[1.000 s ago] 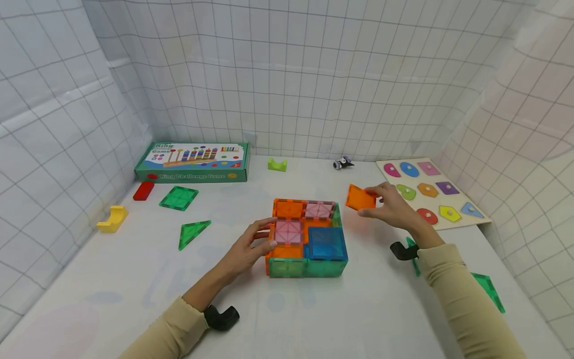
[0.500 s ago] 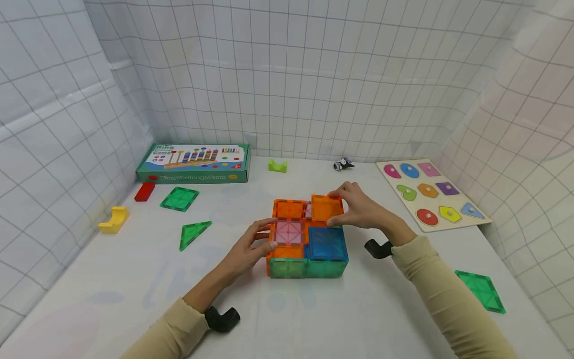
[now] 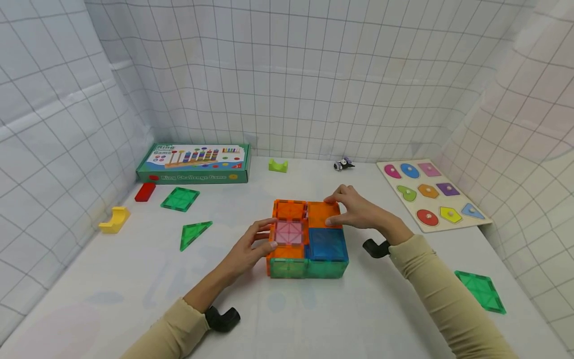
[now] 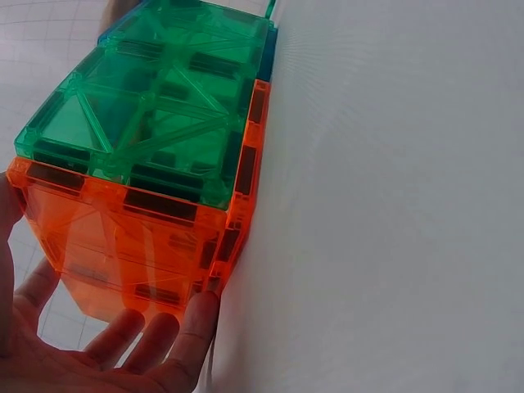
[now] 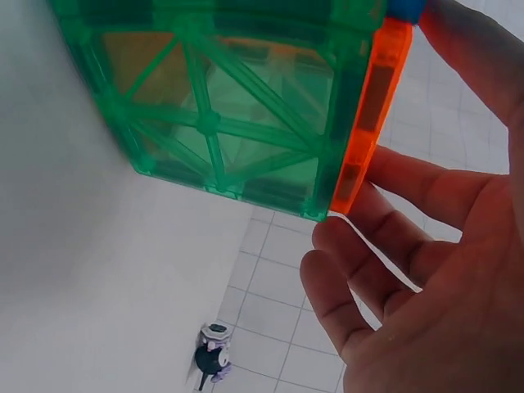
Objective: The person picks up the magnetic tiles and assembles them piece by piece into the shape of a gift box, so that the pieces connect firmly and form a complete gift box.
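A low box of translucent magnetic tiles [image 3: 288, 269] stands mid-table, with green, orange, pink and blue tiles. My left hand [image 3: 247, 251] holds its left side, thumb near the front and fingers farther back. In the left wrist view, the fingers [image 4: 143, 344] touch the orange end wall [image 4: 115, 237]. On the back right of the top lies an orange square tile [image 3: 317, 213], which my right hand [image 3: 356, 209] pinches at its right edge. The blue tile [image 3: 328, 243] lies just in front. From the right wrist, the orange tile's edge [image 5: 377, 98] sits along the green wall [image 5: 209, 123].
Left lie a green square tile [image 3: 180, 199], a green triangle tile [image 3: 195, 233], a red block [image 3: 145, 192] and a yellow piece [image 3: 115, 220]. A game box [image 3: 193, 164] stands behind. A shape puzzle board [image 3: 432, 194] and another green tile [image 3: 481, 291] are on the right.
My right hand has carried the orange tile left from beside the box and lowered it flat onto the back right, covering the pink tile there. The left hand stays put.
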Motion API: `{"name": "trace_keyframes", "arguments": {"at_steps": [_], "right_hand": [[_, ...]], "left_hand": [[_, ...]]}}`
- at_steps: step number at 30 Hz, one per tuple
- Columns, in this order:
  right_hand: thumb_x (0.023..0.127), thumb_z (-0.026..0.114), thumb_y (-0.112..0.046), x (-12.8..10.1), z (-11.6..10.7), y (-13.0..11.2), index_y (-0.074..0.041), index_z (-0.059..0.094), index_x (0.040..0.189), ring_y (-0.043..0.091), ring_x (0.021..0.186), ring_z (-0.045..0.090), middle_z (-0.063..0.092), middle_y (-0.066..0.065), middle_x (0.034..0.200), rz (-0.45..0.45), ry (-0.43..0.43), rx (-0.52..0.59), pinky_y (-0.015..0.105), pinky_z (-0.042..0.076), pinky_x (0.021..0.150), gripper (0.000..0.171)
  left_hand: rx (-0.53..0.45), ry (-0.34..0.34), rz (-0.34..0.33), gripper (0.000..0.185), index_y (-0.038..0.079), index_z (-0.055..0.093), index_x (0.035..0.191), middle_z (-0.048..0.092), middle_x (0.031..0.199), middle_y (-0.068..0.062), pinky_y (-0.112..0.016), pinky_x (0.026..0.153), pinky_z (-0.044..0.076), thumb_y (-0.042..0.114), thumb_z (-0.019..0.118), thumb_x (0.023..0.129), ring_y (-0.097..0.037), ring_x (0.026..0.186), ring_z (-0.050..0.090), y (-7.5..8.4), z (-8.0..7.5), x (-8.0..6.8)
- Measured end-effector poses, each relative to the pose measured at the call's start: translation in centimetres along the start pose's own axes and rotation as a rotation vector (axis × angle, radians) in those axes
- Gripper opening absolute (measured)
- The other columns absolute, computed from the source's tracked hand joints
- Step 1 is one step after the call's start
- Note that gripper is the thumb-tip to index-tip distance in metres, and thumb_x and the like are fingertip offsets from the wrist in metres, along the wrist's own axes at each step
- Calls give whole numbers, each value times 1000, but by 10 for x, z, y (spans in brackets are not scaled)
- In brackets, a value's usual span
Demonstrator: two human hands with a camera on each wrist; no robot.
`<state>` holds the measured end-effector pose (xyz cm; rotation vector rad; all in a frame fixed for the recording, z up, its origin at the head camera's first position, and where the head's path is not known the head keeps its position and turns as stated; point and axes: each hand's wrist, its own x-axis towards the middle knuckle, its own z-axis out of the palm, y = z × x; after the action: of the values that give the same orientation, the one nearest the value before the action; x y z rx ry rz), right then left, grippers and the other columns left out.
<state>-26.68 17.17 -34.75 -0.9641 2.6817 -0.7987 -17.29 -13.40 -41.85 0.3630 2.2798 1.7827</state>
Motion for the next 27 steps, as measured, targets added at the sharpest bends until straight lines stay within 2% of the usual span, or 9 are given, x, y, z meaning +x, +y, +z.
{"name": "trace_keyframes", "arguments": {"at_steps": [4, 8, 12, 17, 23, 27], "right_hand": [[85, 74, -34, -9, 1, -1, -2, 52, 135, 32, 117, 35, 44, 14, 123, 11, 31, 17, 52, 38, 95, 63], [83, 75, -39, -37, -1, 3, -6, 46, 141, 32, 119, 35, 40, 15, 133, 46, 102, 38, 57, 39, 95, 73], [81, 75, -41, -84, -7, 13, -9, 43, 143, 34, 119, 36, 39, 14, 135, 97, 157, 37, 60, 39, 93, 77], [82, 78, -31, -160, -15, 37, -5, 39, 143, 42, 124, 30, 33, 20, 140, 159, 189, 1, 69, 35, 89, 78], [83, 77, -27, -240, -15, 81, 2, 35, 143, 48, 114, 29, 31, 29, 137, 342, 204, -54, 68, 40, 76, 79], [82, 76, -30, -278, -9, 109, 8, 32, 141, 56, 110, 26, 29, 37, 134, 440, 199, -104, 69, 35, 72, 83]], "left_hand": [[4, -7, 6, 57, 31, 35, 145, 31, 150, -6, -57, 101, 35, 34, 61, 94, -33, 134, 31, -1, 0, 0], [-2, -8, -3, 58, 32, 35, 145, 32, 149, -5, -56, 101, 36, 34, 61, 93, -31, 134, 31, -1, 0, 0], [0, -4, -5, 57, 32, 36, 145, 31, 149, -4, -56, 100, 36, 33, 61, 94, -31, 133, 32, 0, 0, 1], [6, -1, -9, 57, 32, 35, 145, 31, 149, -5, -56, 100, 37, 33, 61, 94, -32, 133, 31, -1, 0, 0], [9, 7, -18, 55, 34, 36, 143, 32, 148, -3, -56, 100, 36, 30, 61, 94, -30, 133, 31, -1, -1, 0], [13, 0, -9, 56, 33, 36, 144, 32, 149, -5, -56, 100, 37, 31, 61, 94, -31, 133, 31, 0, -1, 1]]}}
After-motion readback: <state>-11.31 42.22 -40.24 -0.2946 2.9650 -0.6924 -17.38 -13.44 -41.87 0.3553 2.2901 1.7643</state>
